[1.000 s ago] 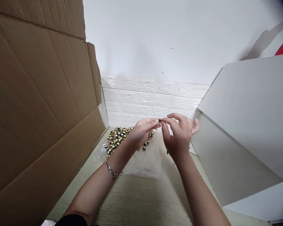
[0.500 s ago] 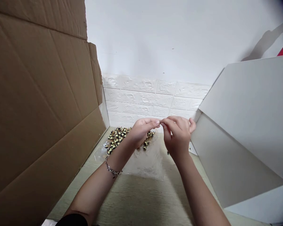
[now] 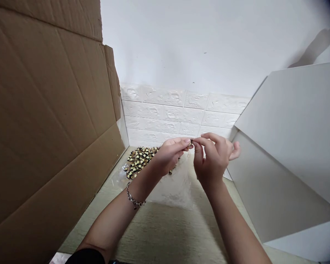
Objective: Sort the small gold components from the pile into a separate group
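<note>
Pinching a tiny dark piece (image 3: 191, 141), the left hand (image 3: 170, 156) and right hand (image 3: 213, 157) hold tight grips that hide its shape.

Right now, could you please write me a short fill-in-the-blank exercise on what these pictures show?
1. The silver chain bracelet is on the person's ____ wrist.
2. The left hand and right hand meet at their ____ around a small dark part.
3. Across from the white panel, on the left side, stands a large sheet of brown ____.

Missing words: left; fingertips; cardboard.
</note>
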The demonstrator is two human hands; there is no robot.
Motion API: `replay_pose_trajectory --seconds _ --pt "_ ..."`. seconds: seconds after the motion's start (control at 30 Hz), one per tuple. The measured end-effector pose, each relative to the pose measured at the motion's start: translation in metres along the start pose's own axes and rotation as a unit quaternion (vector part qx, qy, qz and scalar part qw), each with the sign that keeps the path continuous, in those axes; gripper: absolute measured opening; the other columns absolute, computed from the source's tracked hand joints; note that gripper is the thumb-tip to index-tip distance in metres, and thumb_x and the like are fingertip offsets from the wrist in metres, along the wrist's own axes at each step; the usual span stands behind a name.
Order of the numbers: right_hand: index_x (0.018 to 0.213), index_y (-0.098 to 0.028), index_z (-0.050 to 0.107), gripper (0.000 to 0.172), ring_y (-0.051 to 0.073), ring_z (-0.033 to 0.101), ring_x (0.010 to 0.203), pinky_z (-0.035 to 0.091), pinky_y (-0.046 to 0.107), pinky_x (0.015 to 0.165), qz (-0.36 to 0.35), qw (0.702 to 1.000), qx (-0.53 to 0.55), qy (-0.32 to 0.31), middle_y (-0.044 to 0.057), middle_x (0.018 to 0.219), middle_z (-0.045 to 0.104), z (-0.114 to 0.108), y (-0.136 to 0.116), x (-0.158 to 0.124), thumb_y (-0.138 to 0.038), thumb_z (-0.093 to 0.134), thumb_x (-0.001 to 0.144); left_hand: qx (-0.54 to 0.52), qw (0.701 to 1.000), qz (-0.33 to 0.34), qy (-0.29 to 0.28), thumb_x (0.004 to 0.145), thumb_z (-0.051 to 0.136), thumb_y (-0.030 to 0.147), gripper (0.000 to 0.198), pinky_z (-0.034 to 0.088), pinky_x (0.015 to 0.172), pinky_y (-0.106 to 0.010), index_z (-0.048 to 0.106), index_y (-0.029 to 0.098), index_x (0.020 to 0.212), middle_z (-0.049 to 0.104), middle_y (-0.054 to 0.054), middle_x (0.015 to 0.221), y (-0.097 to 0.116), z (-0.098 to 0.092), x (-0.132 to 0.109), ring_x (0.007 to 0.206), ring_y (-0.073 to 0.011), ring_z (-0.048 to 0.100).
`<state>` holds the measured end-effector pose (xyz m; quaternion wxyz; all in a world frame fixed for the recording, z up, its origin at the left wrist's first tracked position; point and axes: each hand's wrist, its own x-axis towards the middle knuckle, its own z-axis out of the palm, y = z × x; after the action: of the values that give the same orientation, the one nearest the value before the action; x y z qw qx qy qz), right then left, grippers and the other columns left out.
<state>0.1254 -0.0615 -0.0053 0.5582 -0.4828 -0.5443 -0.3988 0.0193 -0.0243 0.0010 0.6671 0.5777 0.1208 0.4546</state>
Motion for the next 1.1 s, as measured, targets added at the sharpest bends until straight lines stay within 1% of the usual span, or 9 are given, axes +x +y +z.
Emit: replay_pose_trajectory --seconds 0.13,0.47,0.57,0.63,0.7,0.77,0.9,1.0,1.1 --pt "0.073 -0.025 0.057 0.010 0.017 0.051 0.085 0.013 0.045 0.093 -0.018 1.000 -0.016 0.000 0.000 0.083 0.060 0.000 0.001 0.000 -0.023 0.048 0.077 0.040 0.999 0.008 0.024 0.075 0.053 0.030 0.019 0.035 0.077 -0.028 0.061 0.013 0.078 0.057 -0.005 0.079 -0.001 0.000 0.001 0.079 -0.0129 0.049" --pt "0.069 -0.023 0.055 0.012 0.016 0.052 0.082 0.013 0.046 0.094 -0.023 1.000 -0.017 0.008 -0.001 0.075 0.060 0.002 0.001 -0.002 -0.024 0.048 0.078 0.027 0.999 0.022 0.006 0.075 0.054 0.031 0.023 0.036 0.078 -0.027 0.062 0.011 0.085 0.061 -0.006 0.083 -0.002 -0.002 0.001 0.083 -0.0138 0.052" --pt "0.069 -0.023 0.055 0.012 0.016 0.052 0.085 0.011 0.047 0.096 0.004 1.000 0.005 -0.019 -0.001 0.077 0.059 0.000 -0.003 -0.002 -0.025 0.048 0.078 0.062 0.996 0.060 0.033 0.074 0.056 0.032 0.024 0.037 0.081 -0.028 0.061 0.013 0.087 0.061 -0.006 0.088 0.001 -0.003 0.001 0.087 -0.0146 0.053" --pt "0.070 -0.022 0.055 0.011 0.017 0.052 0.086 0.011 0.048 0.096 0.037 0.998 0.033 -0.047 -0.001 0.081 0.059 -0.004 -0.004 0.001 -0.025 0.048 0.078 0.150 0.980 0.109 0.068 0.073 0.057 0.032 0.023 0.037 0.082 -0.028 0.061 0.015 0.087 0.061 -0.005 0.090 0.005 -0.005 0.001 0.088 -0.0146 0.053" --pt "0.075 -0.023 0.055 0.009 0.017 0.051 0.089 0.015 0.047 0.095 0.073 0.991 0.075 -0.078 0.000 0.088 0.058 -0.008 -0.003 0.005 -0.024 0.047 0.077 0.296 0.934 0.170 0.103 0.073 0.058 0.032 0.023 0.037 0.082 -0.028 0.061 0.016 0.089 0.061 -0.004 0.091 0.010 -0.007 -0.001 0.087 -0.0141 0.053" --pt "0.083 -0.023 0.055 0.012 0.018 0.050 0.094 0.023 0.044 0.093 0.107 0.980 0.133 -0.103 0.002 0.094 0.057 -0.010 0.001 0.009 -0.023 0.045 0.077 0.430 0.864 0.230 0.126 0.074 0.057 0.031 0.021 0.036 0.082 -0.029 0.061 0.019 0.090 0.061 -0.003 0.088 0.016 -0.008 -0.003 0.086 -0.0138 0.052" --pt "0.085 -0.023 0.057 0.015 0.018 0.048 0.100 0.031 0.038 0.091 0.182 0.935 0.261 -0.158 0.003 0.097 0.054 -0.008 0.014 0.014 -0.027 0.044 0.078 0.589 0.738 0.294 0.147 0.076 0.054 0.032 0.019 0.029 0.086 -0.033 0.061 0.023 0.092 0.061 0.000 0.084 0.018 -0.008 -0.007 0.085 -0.0136 0.052" --pt "0.086 -0.023 0.060 0.017 0.016 0.048 0.101 0.033 0.034 0.092 0.243 0.870 0.366 -0.223 0.003 0.097 0.055 0.001 0.023 0.012 -0.031 0.048 0.077 0.647 0.682 0.309 0.147 0.078 0.052 0.034 0.018 0.024 0.089 -0.035 0.060 0.025 0.092 0.061 0.001 0.083 0.015 -0.008 -0.007 0.085 -0.0138 0.052" --pt "0.084 -0.024 0.062 0.019 0.016 0.051 0.098 0.033 0.033 0.091 0.334 0.775 0.459 -0.278 0.001 0.096 0.060 0.010 0.026 0.009 -0.036 0.051 0.074 0.669 0.659 0.313 0.144 0.079 0.050 0.034 0.019 0.021 0.089 -0.035 0.059 0.027 0.095 0.061 0.001 0.083 0.012 -0.008 -0.006 0.085 -0.0135 0.052"
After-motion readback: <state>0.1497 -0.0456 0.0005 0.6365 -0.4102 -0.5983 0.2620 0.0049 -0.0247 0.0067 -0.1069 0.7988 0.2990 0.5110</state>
